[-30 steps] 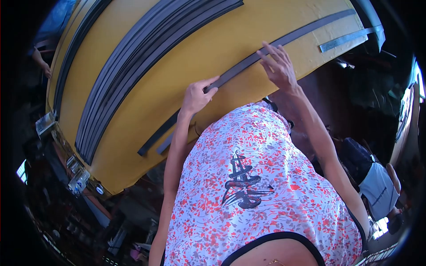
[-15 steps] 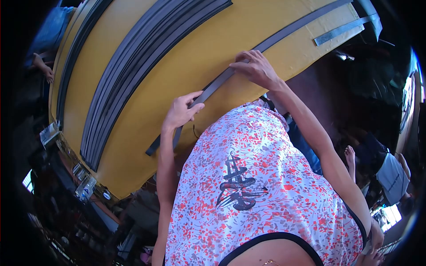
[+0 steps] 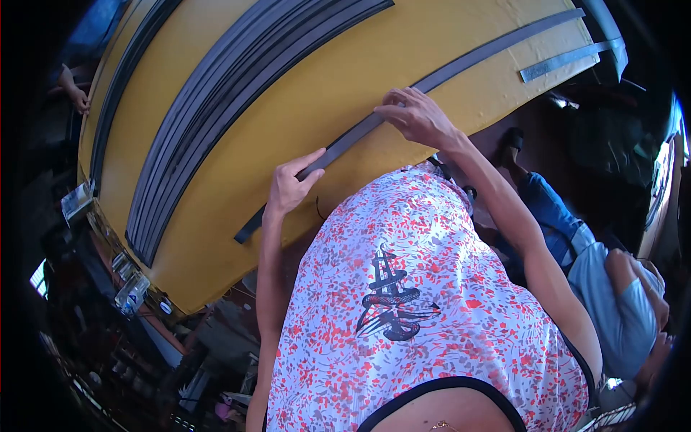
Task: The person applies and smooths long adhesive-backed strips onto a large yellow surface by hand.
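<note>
A long, flat dark-grey strip (image 3: 353, 137) runs slantwise along the near side of the yellow-covered table (image 3: 324, 86). My left hand (image 3: 291, 186) holds it near its lower left, thumb on the near edge and fingers along the far one. Farther right, my right hand (image 3: 417, 119) is closed over the same strip, thumb and fingertips pinching it. Beyond that hand the strip stretches flat to the table's upper right. Its lower-left part passes behind my left wrist, and a dark end shows beyond.
A bundle of similar grey strips (image 3: 209, 101) curves across the table, with another dark strip (image 3: 119, 93) farther over. A short grey metal-looking strip (image 3: 565, 61) lies at the right end. A person's hand (image 3: 78, 97) rests at the far edge; a person in light blue (image 3: 612, 302) is behind right.
The strip's loose tail below my left hand is no longer seen, and the strip lies flatter between my hands. The person in light blue has come closer on the right.
</note>
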